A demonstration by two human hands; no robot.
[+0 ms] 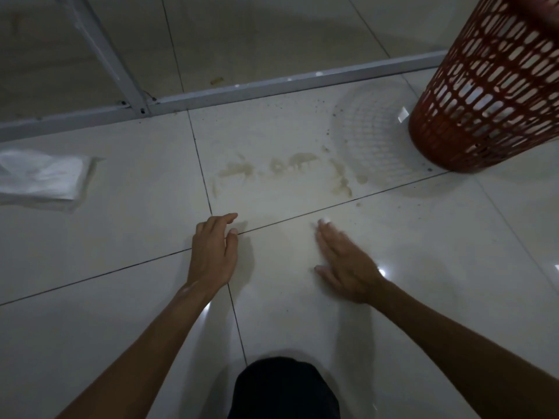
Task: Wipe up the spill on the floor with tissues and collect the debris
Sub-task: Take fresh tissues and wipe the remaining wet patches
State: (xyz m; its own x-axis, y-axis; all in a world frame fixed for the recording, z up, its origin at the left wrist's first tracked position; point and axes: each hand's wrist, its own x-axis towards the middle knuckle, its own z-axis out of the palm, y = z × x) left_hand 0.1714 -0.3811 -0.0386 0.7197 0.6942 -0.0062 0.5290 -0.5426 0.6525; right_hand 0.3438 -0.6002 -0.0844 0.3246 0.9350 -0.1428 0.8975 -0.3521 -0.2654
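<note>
White tissues [42, 179] at your 9 o'clock look soft, light, easy to tear: pinch the top sheet | brown spill [287, 170] at 12 o'clock | left hand [213, 252] loosely bent, right hand [344, 267] flat, both empty

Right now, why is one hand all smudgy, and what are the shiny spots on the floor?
Head view: the right hand is smeared by motion blur, the left hand looks sharper; the shiny spots are light glinting off the glossy floor; the red basket throws a lattice shadow.
</note>
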